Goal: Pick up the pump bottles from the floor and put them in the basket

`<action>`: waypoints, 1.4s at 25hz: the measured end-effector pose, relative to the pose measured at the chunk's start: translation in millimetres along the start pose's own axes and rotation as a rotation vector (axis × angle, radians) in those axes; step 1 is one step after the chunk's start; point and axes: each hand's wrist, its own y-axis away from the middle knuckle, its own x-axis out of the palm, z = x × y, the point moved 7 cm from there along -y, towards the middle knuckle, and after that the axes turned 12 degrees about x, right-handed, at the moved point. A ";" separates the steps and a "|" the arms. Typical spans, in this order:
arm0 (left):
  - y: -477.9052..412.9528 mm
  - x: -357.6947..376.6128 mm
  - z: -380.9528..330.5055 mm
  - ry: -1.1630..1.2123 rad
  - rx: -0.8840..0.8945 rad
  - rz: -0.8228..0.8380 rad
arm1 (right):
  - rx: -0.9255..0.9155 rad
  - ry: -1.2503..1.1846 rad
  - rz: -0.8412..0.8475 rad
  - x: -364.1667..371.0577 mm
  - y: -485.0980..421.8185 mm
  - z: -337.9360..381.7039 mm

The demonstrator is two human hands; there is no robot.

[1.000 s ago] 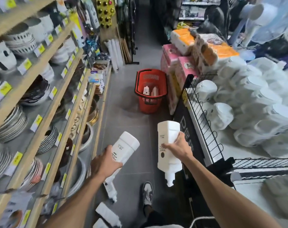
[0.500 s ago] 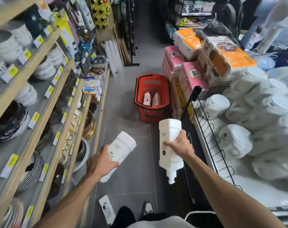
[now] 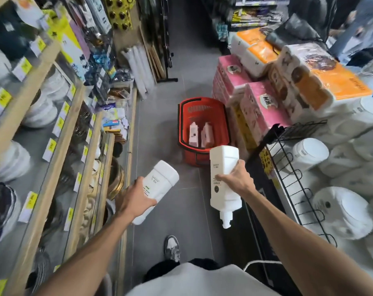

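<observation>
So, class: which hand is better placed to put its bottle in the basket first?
Probably right: the right hand holds its bottle overlapping the basket rim in view; the left hand holds its bottle lower, further left.

left bottle (image 3: 161, 184) white, tilted | right bottle (image 3: 224, 167) inverted (pump down) | two bottles (image 3: 194, 134) in red basket (image 3: 201, 103)

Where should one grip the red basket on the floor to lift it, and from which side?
Probably the black handle folded down at the near end of the basket. Come from above on that near side and lift the bar up. The pink packs stand close against its right side, so reaching from there looks blocked.
</observation>
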 end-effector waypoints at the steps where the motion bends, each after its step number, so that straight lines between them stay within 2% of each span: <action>1: -19.8 -7.4 3.0 0.003 0.012 0.005 | 0.011 -0.001 -0.007 2.4 -8.7 11.6; 7: -133.1 -42.4 7.0 -0.072 0.093 0.024 | 0.066 -0.041 -0.045 -1.3 -64.8 72.0; 10: -191.4 -47.3 -8.0 -0.082 0.151 0.036 | 0.079 -0.068 -0.063 -9.6 -104.5 99.5; 14: -258.6 -49.7 -29.9 -0.087 0.146 0.052 | 0.057 -0.074 -0.092 -24.1 -162.5 135.6; 24: -414.7 -43.1 -74.2 -0.008 0.108 0.113 | 0.120 -0.091 -0.098 -75.7 -302.1 199.4; 35: -596.0 -15.8 -98.7 -0.012 0.188 0.275 | 0.279 -0.058 -0.077 -64.7 -431.5 262.6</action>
